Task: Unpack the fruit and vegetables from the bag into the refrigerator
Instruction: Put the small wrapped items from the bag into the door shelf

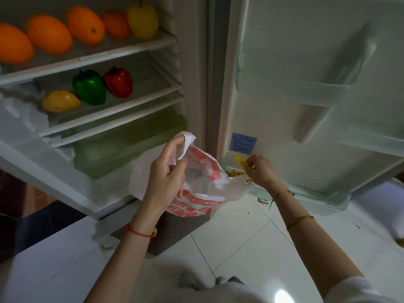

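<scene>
Holding up the thin white and red plastic bag (196,171) by its handle, the left hand (166,173) had its fingers curled tight around it. Just right of the bag, the right hand (260,171) pinched small yellow shiny pieces (241,164) by the low shelf of the open white fridge door (306,106). Oranges (48,33) and peppers (102,84) sat on the fridge shelves.

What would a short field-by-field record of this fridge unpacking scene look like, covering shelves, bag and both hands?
top shelf: four oranges, yellow apple
second shelf: green pepper, red pepper, mango
plastic bag: red and white, held open
left hand: grips the bag's handle
right hand: pinches small yellow wrapped items near the bag's mouth
fridge door: open
</scene>
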Demonstrator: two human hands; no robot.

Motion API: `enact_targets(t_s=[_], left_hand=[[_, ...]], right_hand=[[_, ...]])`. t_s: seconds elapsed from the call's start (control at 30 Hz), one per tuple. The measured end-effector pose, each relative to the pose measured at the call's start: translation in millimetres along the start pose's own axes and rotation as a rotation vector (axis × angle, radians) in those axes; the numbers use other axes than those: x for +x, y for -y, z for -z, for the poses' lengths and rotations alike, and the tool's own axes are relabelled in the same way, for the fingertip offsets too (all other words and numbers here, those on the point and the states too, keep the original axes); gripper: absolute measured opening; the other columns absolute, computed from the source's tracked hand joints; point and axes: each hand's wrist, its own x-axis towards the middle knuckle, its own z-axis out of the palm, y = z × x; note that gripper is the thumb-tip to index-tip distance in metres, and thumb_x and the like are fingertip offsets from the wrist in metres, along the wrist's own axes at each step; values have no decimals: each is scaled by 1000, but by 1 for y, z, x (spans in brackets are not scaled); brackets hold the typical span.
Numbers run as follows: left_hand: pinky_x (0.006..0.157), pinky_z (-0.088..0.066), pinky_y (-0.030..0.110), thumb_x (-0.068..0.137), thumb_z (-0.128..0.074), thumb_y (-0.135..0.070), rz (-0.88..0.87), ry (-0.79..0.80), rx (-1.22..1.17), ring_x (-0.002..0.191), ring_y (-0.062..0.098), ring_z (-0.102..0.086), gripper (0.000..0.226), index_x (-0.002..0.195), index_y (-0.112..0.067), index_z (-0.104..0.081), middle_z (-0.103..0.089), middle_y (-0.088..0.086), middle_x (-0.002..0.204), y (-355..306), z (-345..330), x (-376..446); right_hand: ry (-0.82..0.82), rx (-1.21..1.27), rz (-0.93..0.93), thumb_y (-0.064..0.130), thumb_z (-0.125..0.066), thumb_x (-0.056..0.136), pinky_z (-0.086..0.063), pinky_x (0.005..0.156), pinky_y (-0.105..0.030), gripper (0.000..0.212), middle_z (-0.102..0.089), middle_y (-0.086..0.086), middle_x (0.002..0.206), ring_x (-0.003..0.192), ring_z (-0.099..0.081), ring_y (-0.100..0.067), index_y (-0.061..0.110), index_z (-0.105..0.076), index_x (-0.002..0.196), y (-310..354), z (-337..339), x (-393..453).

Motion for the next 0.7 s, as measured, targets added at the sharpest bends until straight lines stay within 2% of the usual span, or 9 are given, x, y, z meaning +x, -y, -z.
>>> enact_targets(t_s=[0.1, 0.17, 0.27, 0.37, 0.43, 0.47, 0.5, 0.57, 0.7], left_hand=[[40, -39, 26, 96, -43, -1, 13, -59, 12, 37, 10, -42, 47, 120, -41, -52, -54, -6, 59, -1, -11, -10], [39, -39, 28, 96, -43, -1, 37, -104, 11, 37, 9, -42, 46, 122, -38, -52, -53, -8, 63, -3, -17, -18], [39, -39, 27, 96, -43, 0, 68, -170, 5, 39, 9, -43, 43, 126, -29, -53, -53, -8, 74, -4, -26, -31], [40, -41, 32, 95, -43, -1, 100, -220, 30, 39, 8, -43, 48, 119, -41, -52, -62, 2, 83, -3, -35, -46], [43, -44, 30, 96, -43, -2, 128, -244, 33, 44, 7, -46, 53, 111, -52, -50, -66, -2, 102, -5, -42, -56], [48, -45, 24, 96, -43, -2, 137, -255, 22, 50, 6, -49, 53, 109, -54, -49, -65, -10, 110, -6, -46, -60], [53, -45, 20, 97, -43, -2, 151, -266, 8, 55, 4, -51, 53, 108, -54, -49, -62, -18, 114, -7, -49, -64], [58, -44, 18, 97, -42, -2, 177, -280, -9, 59, 3, -52, 55, 106, -56, -50, -60, -22, 116, -8, -52, -71], [53, -44, 18, 97, -43, -2, 193, -311, -6, 64, 6, -49, 54, 108, -55, -50, -62, -11, 122, -4, -57, -82]], right_hand=[[29, 6, -37, 19, -60, 89, -45, 76, -34, 15, -65, -14, 102, 94, -60, -35, 8, -65, 99, -12, -7, 1], [44, 66, -95, 23, -63, 89, -41, 70, -32, 15, -65, -11, 88, 83, -58, -33, 8, -63, 88, -20, -9, 4], [67, 137, -169, 25, -71, 83, -36, 54, -34, 36, -47, -4, 58, 60, -45, -24, 14, -49, 57, -29, -10, 11], [105, 95, -98, 29, -71, 86, -31, 51, -35, 50, -39, -1, 50, 58, -45, -22, 13, -41, 49, -37, -12, 13], [164, 18, -25, 26, -65, 89, -38, 62, -32, 33, -57, -11, 65, 70, -56, -29, 14, -56, 60, -38, -11, 11], [196, -21, 5, 22, -63, 89, -43, 69, -32, 18, -66, -17, 81, 82, -62, -34, 13, -65, 74, -37, -12, 9], [220, -52, 34, 18, -61, 89, -46, 75, -34, 11, -68, -20, 97, 93, -64, -37, 10, -68, 89, -37, -13, 9], [251, -79, 87, 15, -57, 90, -47, 81, -35, 20, -65, -23, 110, 103, -62, -40, 5, -63, 107, -35, -16, 8], [230, -90, 132, 10, -50, 93, -44, 88, -43, 28, -51, -27, 123, 109, -56, -46, -3, -48, 118, -29, -14, 6]])
